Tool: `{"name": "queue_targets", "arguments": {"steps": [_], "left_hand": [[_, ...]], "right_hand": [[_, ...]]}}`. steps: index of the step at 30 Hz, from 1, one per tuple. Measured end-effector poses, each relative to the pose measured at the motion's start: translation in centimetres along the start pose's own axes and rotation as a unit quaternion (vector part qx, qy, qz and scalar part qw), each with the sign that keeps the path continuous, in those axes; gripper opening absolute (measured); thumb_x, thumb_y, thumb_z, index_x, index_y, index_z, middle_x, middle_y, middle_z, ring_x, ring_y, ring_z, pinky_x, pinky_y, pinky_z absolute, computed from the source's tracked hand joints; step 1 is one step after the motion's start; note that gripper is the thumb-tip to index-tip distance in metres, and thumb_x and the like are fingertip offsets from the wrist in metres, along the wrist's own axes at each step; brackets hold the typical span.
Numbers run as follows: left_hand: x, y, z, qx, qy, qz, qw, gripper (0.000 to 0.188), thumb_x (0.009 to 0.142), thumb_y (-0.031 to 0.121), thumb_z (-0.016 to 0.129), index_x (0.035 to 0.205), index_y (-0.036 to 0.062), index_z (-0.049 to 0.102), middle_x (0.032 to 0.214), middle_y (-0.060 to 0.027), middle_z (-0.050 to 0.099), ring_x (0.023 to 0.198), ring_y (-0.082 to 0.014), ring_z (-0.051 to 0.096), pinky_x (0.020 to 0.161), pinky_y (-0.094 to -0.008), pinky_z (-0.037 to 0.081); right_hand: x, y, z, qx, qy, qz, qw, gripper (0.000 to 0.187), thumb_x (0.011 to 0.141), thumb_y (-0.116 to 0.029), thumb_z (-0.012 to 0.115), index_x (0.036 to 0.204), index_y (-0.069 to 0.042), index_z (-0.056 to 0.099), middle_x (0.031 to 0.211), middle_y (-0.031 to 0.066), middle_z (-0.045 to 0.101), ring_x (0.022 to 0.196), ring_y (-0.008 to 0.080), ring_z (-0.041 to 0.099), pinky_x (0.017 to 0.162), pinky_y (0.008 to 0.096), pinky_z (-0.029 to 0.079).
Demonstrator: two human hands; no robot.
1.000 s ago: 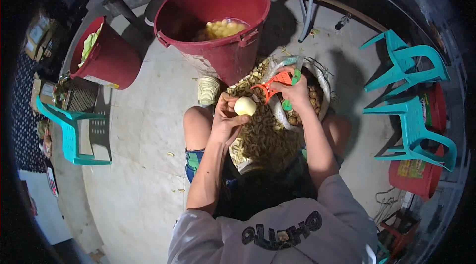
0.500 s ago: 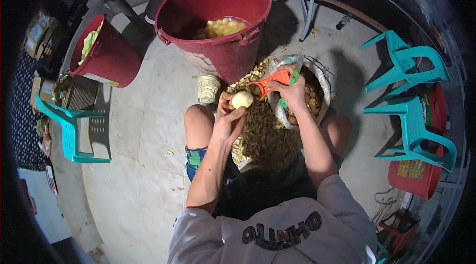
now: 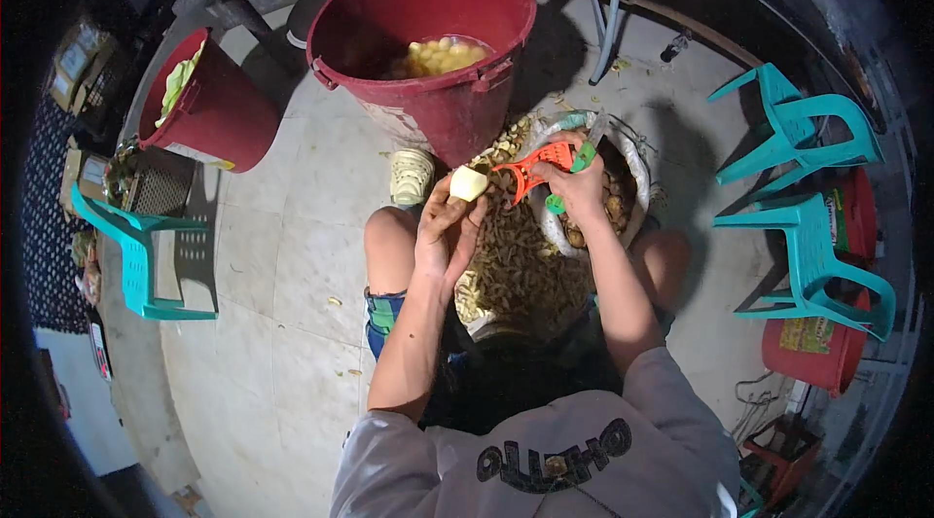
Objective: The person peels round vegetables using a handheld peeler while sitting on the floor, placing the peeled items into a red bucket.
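My left hand (image 3: 446,231) holds up a peeled, pale yellow potato (image 3: 468,184) in its fingertips, with flat facets showing on it. Just to the right, my right hand (image 3: 581,189) is closed around an orange peeler (image 3: 530,168), whose forked head points left at the potato across a small gap. A green-handled tool (image 3: 586,156), looking like a small knife, is gripped in the same hand, its end pointing up. Beneath both hands lies a heap of brown peelings (image 3: 525,255). An open white sack (image 3: 637,178) of unpeeled potatoes (image 3: 615,205) stands under my right hand.
Ahead stands a large red tub (image 3: 418,100) with peeled potatoes (image 3: 446,55) in it. A smaller red bucket (image 3: 229,119) with leafy greens is at the far left. Turquoise plastic chairs (image 3: 136,260) stand on both sides, with red buckets (image 3: 812,348) by the right ones.
The potato has turned in my left hand and risen slightly to the left, showing a more angular side. My right hand and the peeler have shifted slightly, the peeler's head a little farther right.
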State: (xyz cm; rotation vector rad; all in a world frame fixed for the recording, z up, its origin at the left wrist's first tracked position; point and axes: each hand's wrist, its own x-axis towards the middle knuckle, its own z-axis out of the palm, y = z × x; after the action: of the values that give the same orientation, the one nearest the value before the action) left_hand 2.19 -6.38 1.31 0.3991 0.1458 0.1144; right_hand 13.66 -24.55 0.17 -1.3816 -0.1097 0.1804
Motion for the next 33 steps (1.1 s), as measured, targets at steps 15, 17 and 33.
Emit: {"name": "queue_targets", "arguments": {"steps": [15,17,33], "left_hand": [[0.1,-0.4,-0.6,0.258,-0.051,0.087,0.961,0.057,0.080,0.009,0.071,0.129,-0.0032,0.046,0.121,-0.0107,0.057,0.111,-0.0228,0.055,0.097,-0.0409,0.045],[-0.2,-0.2,0.2,0.226,-0.046,0.053,0.972,0.058,0.080,0.009,0.071,0.130,-0.0043,0.045,0.122,-0.0113,0.056,0.112,-0.0229,0.055,0.098,-0.0415,0.045],[-0.5,0.3,0.1,0.208,-0.081,0.025,0.974,0.053,0.074,0.001,0.074,0.122,-0.0038,0.052,0.115,-0.0120,0.061,0.103,-0.0192,0.059,0.093,-0.0317,0.046]], "right_hand": [[-0.5,-0.2,0.0,-0.059,-0.039,-0.064,0.995,0.052,0.065,-0.011,0.085,0.107,0.000,0.056,0.094,0.0042,0.062,0.086,0.0127,0.060,0.080,0.0297,0.052],[-0.5,-0.5,0.0,-0.033,-0.032,-0.023,0.999,0.052,0.065,-0.011,0.085,0.107,0.000,0.056,0.096,0.0044,0.062,0.087,0.0126,0.060,0.080,0.0297,0.052],[-1.1,-2.0,0.4,-0.123,-0.011,-0.094,0.988,0.043,0.065,-0.004,0.084,0.101,0.000,0.060,0.104,0.0066,0.062,0.098,0.0145,0.057,0.087,0.0312,0.047]]}}
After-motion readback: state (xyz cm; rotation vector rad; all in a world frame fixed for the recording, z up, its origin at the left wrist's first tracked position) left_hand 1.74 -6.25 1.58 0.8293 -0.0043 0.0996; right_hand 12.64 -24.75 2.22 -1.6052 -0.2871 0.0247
